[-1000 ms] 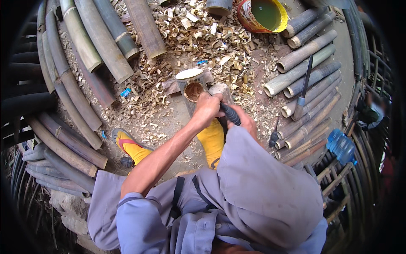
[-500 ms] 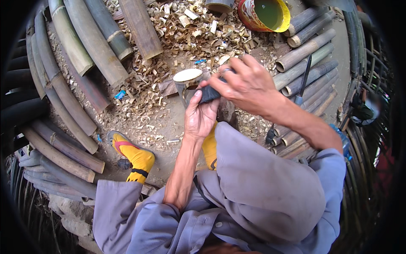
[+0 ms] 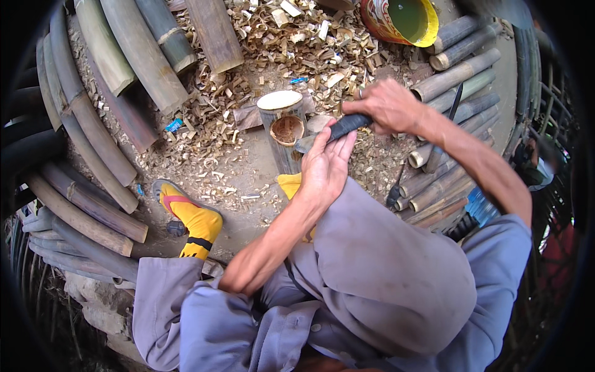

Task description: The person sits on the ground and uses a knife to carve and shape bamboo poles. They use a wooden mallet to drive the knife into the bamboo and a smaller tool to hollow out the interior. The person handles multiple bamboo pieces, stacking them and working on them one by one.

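A short black-handled knife lies slantwise between my hands, its grey blade pointing left. My right hand, with a ring on one finger, is closed at the handle's end. My left hand supports the knife at the blade end, thumb on top and fingers beneath. Just left of the blade tip stands an upright bamboo section with a pale cut top. A round, hollowed opening in its side faces me. Its foot is partly hidden behind my left hand and yellow-socked foot.
Bamboo poles lie at the left, and cut bamboo tubes are stacked at the right. A long blade rests on those tubes. Wood shavings cover the ground ahead. A yellow-rimmed bucket holds greenish liquid.
My right hand has moved right and the knife has come away from the bamboo's front, baring the round opening. My left hand has shifted right with it. The view has shifted slightly.
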Demonstrator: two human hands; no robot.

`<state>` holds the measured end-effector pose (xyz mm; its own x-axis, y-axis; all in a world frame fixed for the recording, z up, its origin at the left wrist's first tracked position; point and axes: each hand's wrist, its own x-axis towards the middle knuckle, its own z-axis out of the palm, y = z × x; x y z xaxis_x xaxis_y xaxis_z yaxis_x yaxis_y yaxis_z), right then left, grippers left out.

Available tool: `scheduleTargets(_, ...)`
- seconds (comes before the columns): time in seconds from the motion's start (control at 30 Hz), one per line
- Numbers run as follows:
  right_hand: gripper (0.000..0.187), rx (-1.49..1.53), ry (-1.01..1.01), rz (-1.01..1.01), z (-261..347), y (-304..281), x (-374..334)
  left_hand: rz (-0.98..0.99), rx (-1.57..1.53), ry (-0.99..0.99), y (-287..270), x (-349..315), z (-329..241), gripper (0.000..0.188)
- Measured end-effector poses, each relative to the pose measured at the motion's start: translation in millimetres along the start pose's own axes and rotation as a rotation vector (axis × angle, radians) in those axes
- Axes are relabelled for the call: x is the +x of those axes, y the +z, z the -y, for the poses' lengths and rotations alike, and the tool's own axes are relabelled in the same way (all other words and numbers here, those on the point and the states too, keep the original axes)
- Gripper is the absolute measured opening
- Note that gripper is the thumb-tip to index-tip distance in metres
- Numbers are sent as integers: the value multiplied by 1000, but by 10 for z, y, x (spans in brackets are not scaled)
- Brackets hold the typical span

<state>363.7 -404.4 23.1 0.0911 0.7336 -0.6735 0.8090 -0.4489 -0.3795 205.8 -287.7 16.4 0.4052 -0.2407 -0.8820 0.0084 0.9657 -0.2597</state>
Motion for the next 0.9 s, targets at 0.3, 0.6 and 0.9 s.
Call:
scheduleTargets(0.3,37,792,295,-150,916,734,-311,-204,743,-207,-88,-130,-460,21)
scheduleTargets(0.6,33,1153,469,-192,1846,986,17,-323,1464,-306,93,-181,-901,25)
scheduleTargets(0.9,39,389,498,-572,1097,807,-221,75,989,-8,-143,188,-388,24)
